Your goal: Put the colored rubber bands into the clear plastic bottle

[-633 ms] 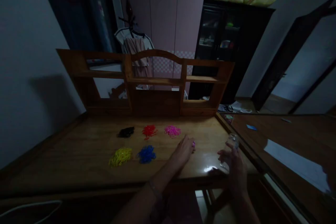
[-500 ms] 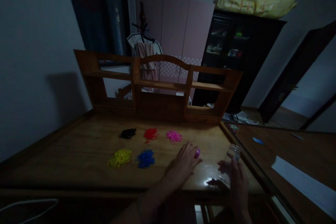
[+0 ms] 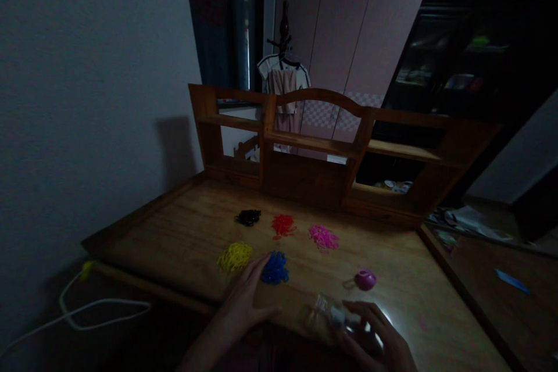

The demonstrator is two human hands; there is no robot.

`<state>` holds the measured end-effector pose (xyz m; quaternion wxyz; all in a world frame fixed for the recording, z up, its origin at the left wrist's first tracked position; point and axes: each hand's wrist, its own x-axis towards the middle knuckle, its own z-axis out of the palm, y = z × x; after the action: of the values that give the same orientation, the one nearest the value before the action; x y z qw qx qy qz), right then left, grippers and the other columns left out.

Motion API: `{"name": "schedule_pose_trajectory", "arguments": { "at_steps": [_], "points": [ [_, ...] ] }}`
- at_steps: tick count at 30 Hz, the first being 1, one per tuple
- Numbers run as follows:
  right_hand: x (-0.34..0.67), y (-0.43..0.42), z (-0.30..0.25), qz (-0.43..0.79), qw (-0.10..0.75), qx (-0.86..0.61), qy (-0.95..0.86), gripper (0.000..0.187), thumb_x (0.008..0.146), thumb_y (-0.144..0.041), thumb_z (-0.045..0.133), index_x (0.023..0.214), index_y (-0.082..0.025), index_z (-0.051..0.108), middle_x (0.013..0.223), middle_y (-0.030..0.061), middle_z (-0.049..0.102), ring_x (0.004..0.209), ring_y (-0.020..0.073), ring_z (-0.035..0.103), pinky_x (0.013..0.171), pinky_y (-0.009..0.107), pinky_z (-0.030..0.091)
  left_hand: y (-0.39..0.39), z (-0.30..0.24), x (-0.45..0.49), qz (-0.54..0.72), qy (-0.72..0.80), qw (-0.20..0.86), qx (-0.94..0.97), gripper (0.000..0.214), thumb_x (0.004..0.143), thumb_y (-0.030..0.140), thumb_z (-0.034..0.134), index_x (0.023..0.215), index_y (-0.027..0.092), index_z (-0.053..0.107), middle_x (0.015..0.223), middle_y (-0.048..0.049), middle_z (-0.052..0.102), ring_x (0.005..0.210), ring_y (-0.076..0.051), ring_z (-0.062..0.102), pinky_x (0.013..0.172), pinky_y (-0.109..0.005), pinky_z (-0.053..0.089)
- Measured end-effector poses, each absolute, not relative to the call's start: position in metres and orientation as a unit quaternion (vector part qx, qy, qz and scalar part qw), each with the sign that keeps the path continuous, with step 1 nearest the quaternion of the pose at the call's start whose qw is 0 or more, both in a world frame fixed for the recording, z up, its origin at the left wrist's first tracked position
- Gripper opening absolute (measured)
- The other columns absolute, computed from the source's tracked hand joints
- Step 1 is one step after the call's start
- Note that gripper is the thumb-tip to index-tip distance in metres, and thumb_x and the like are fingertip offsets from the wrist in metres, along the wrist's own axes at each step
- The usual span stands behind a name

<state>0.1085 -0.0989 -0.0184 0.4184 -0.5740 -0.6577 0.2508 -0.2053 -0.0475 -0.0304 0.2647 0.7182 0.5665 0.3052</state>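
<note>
My left hand (image 3: pixel 246 299) is open, thumb apart from the fingers, with its fingertips at the left edge of a pile of small blue bands (image 3: pixel 275 268). In my right hand (image 3: pixel 379 331) is a clear bottle (image 3: pixel 325 307), tilted on its side with the neck toward the left. A purple cap (image 3: pixel 366 279) with a loop lies on the desk beyond that hand. A heap of yellow bands (image 3: pixel 235 257) sits left of the blue ones. Farther back are piles of black bands (image 3: pixel 248 217), red bands (image 3: pixel 283 225) and pink bands (image 3: pixel 323 237).
A wooden shelf unit (image 3: pixel 311 142) stands along the back of the desk (image 3: pixel 174 232). The wall (image 3: pixel 108 99) borders its left side. A white cable (image 3: pixel 104 302) hangs at the lower left. On the brown surface at right lies a blue card (image 3: pixel 512 281).
The purple cap has left my left hand and lies on the desk. That hand has moved left to the blue pile. My right hand has brought the bottle left and tipped it; the view has turned left.
</note>
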Motion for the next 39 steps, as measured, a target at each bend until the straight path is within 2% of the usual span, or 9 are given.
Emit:
{"name": "schedule_pose_trajectory", "arguments": {
  "at_steps": [3, 6, 9, 11, 16, 23, 27, 32, 39],
  "points": [
    [0.097, -0.086, -0.023, 0.237, 0.356, -0.553, -0.715, 0.039, 0.077, -0.045, 0.068, 0.111, -0.026, 0.07, 0.11, 0.0084, 0.066, 0.097, 0.0239, 0.067, 0.081, 0.027, 0.054, -0.034, -0.03, -0.197, 0.238, 0.56, 0.271, 0.745, 0.11, 0.061, 0.04, 0.081, 0.152, 0.022, 0.022, 0.157, -0.0137, 0.023, 0.143, -0.032, 0.024, 0.116, -0.045, 0.026],
    [0.089, -0.077, -0.026, 0.248, 0.292, -0.548, -0.743, 0.04, 0.077, -0.044, 0.068, 0.114, -0.028, 0.07, 0.109, 0.0074, 0.066, 0.093, 0.0225, 0.068, 0.078, 0.026, 0.055, -0.014, -0.022, -0.197, 0.196, 0.554, 0.239, 0.773, 0.116, 0.055, 0.042, 0.084, 0.152, 0.026, 0.023, 0.154, -0.0124, 0.028, 0.142, -0.035, 0.023, 0.115, -0.047, 0.025],
    [0.075, -0.074, -0.024, 0.25, 0.297, -0.562, -0.731, 0.037, 0.078, -0.042, 0.067, 0.112, -0.028, 0.07, 0.109, 0.0068, 0.066, 0.092, 0.022, 0.068, 0.078, 0.026, 0.054, 0.002, -0.011, -0.202, 0.178, 0.548, 0.245, 0.78, 0.117, 0.052, 0.043, 0.085, 0.151, 0.025, 0.026, 0.146, -0.0142, 0.034, 0.137, -0.036, 0.028, 0.112, -0.045, 0.029],
    [0.063, -0.073, -0.02, 0.238, 0.319, -0.573, -0.717, 0.035, 0.079, -0.04, 0.066, 0.111, -0.029, 0.07, 0.108, 0.0062, 0.066, 0.092, 0.0223, 0.068, 0.079, 0.027, 0.054, 0.009, -0.005, -0.205, 0.169, 0.542, 0.268, 0.778, 0.111, 0.051, 0.041, 0.086, 0.147, 0.023, 0.034, 0.139, -0.0148, 0.038, 0.131, -0.036, 0.036, 0.108, -0.043, 0.033],
    [0.043, -0.065, -0.011, 0.224, 0.326, -0.589, -0.705, 0.033, 0.08, -0.04, 0.065, 0.111, -0.03, 0.07, 0.107, 0.0044, 0.066, 0.09, 0.0219, 0.068, 0.077, 0.028, 0.054, 0.026, -0.008, -0.207, 0.171, 0.481, 0.342, 0.789, 0.07, 0.054, 0.03, 0.085, 0.119, 0.025, 0.06, 0.124, -0.0063, 0.047, 0.11, -0.027, 0.052, 0.096, -0.036, 0.043],
    [0.035, -0.05, -0.008, 0.217, 0.291, -0.594, -0.718, 0.031, 0.084, -0.043, 0.062, 0.112, -0.03, 0.067, 0.112, 0.0039, 0.064, 0.094, 0.0213, 0.067, 0.078, 0.028, 0.054, 0.035, -0.025, -0.207, 0.239, 0.448, 0.348, 0.788, 0.048, 0.059, 0.023, 0.084, 0.103, 0.02, 0.067, 0.111, -0.0049, 0.059, 0.109, -0.024, 0.053, 0.094, -0.032, 0.042],
    [0.028, -0.048, -0.014, 0.213, 0.282, -0.605, -0.713, 0.035, 0.085, -0.042, 0.061, 0.117, -0.031, 0.065, 0.113, 0.0034, 0.063, 0.092, 0.0201, 0.067, 0.075, 0.027, 0.054, 0.032, -0.027, -0.208, 0.266, 0.464, 0.381, 0.754, 0.039, 0.061, 0.021, 0.081, 0.098, 0.02, 0.071, 0.104, -0.0044, 0.064, 0.097, -0.022, 0.059, 0.082, -0.03, 0.047],
    [0.023, -0.048, -0.026, 0.211, 0.311, -0.612, -0.696, 0.037, 0.084, -0.042, 0.062, 0.119, -0.031, 0.064, 0.115, 0.0037, 0.062, 0.097, 0.0204, 0.066, 0.078, 0.027, 0.053, 0.032, -0.021, -0.215, 0.278, 0.457, 0.431, 0.727, 0.04, 0.066, 0.014, 0.074, 0.105, 0.021, 0.071, 0.112, -0.0058, 0.065, 0.096, -0.02, 0.061, 0.081, -0.029, 0.049],
    [0.02, -0.049, -0.036, 0.21, 0.369, -0.59, -0.687, 0.038, 0.083, -0.04, 0.065, 0.121, -0.031, 0.065, 0.117, 0.0048, 0.06, 0.103, 0.0223, 0.062, 0.083, 0.03, 0.052, 0.044, -0.014, -0.219, 0.281, 0.402, 0.485, 0.724, 0.027, 0.074, 0.015, 0.064, 0.1, 0.019, 0.072, 0.097, -0.0051, 0.071, 0.087, -0.019, 0.065, 0.077, -0.029, 0.051]
  ]
}}
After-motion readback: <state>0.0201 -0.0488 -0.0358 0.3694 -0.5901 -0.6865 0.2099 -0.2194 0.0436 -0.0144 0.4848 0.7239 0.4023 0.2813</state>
